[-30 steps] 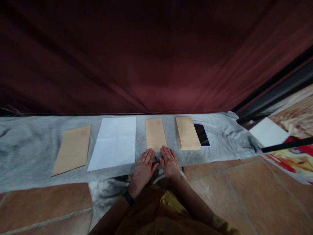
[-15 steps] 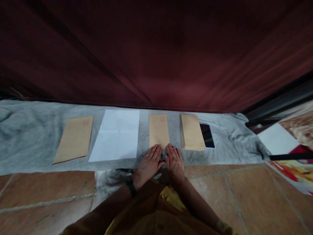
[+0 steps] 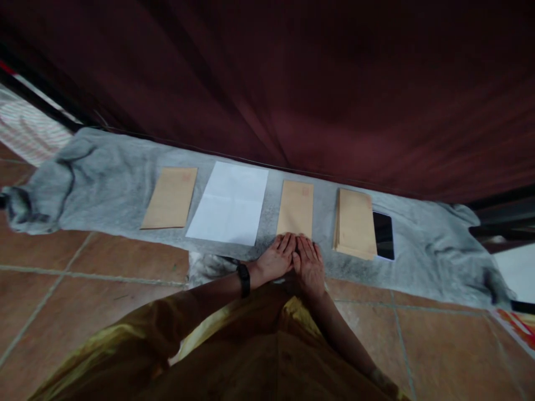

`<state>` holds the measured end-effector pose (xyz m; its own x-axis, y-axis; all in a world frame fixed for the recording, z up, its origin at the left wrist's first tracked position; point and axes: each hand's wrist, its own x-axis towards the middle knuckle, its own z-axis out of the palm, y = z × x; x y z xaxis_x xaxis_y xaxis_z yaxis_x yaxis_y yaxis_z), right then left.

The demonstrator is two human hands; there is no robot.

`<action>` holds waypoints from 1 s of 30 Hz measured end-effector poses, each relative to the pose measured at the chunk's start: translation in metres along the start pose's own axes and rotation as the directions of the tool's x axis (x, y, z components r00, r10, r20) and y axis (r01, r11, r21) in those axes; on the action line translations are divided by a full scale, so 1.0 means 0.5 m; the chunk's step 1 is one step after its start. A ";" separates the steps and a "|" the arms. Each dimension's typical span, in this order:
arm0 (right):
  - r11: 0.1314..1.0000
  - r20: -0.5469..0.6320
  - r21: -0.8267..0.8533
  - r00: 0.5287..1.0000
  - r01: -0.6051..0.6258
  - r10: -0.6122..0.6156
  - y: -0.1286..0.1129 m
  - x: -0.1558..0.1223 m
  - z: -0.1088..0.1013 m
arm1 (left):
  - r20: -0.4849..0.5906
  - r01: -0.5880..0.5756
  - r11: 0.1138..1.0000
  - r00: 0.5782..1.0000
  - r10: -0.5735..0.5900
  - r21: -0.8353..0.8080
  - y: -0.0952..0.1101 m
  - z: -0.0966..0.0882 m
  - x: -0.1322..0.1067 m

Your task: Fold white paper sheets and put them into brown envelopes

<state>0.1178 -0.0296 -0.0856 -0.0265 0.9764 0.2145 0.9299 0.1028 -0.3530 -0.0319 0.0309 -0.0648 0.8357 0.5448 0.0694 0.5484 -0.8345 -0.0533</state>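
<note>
A brown paper envelope [image 3: 296,207] with a small red mark lies flat in front of me. Both hands rest on its near end and hide that edge. My left hand [image 3: 276,259], with a dark watch at the wrist, lies flat with fingers stretched out. Right beside it, my right hand [image 3: 310,266] is laid flat too, palm down. A creased white sheet of paper [image 3: 229,201] is to the left, and beyond it another brown envelope [image 3: 170,197]. To the right sits a stack of brown envelopes [image 3: 355,225].
A dark phone [image 3: 383,235] lies partly under the stack. Everything rests on a narrow surface covered with grey cloth [image 3: 434,250]. A dark red curtain [image 3: 267,83] hangs along the back. Terracotta tiles [image 3: 125,312] form the floor, and a white item [image 3: 518,267] shows at far right.
My view has turned and shifted left, showing the cloth's left end. My hands have come closer together on the envelope's near edge. The papers and phone keep their arrangement.
</note>
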 end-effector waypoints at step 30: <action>0.986 -0.079 -0.094 0.988 -0.140 0.133 0.039 -0.027 -0.017 | -0.055 0.213 0.976 0.975 -0.215 -0.043 -0.034 0.016 -0.050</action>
<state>0.1392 -0.0423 -0.0874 0.1267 0.9633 0.2368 0.9549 -0.0538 -0.2920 -0.0619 0.0322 -0.0733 0.6954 0.7061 0.1340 0.7120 -0.7022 0.0051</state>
